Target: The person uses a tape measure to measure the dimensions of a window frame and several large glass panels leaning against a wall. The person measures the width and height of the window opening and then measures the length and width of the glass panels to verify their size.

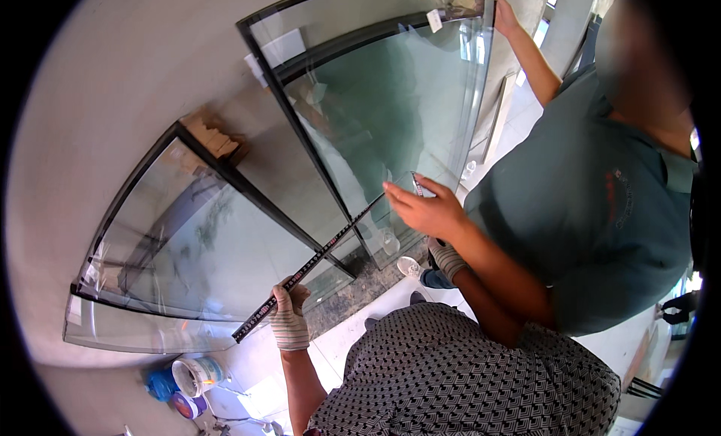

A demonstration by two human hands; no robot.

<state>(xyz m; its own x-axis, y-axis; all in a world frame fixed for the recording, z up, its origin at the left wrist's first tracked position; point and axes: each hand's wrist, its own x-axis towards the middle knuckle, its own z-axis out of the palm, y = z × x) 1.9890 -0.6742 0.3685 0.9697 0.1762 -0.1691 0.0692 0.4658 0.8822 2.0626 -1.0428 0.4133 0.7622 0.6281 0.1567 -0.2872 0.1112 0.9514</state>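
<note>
A black measuring tape (330,244) with light markings runs slantwise in front of the framed glass panels. My left hand (291,316), in a striped knit glove, is closed round its blade near the lower left end. My right hand (448,259), also gloved, is partly behind a co-worker's forearm, so its fingers are hidden. That co-worker's bare hand (429,208) is at the tape's upper end. Their other hand (505,17) touches the right edge of the large glass panel (390,105). A smaller glass panel (203,233) stands to the left.
A co-worker in a dark green shirt (578,203) stands close on my right. White and blue buckets (197,376) are on the floor at lower left. Torn cardboard (214,139) shows behind the panels, near the wall (135,68). A dark stone strip (349,304) runs below the glass.
</note>
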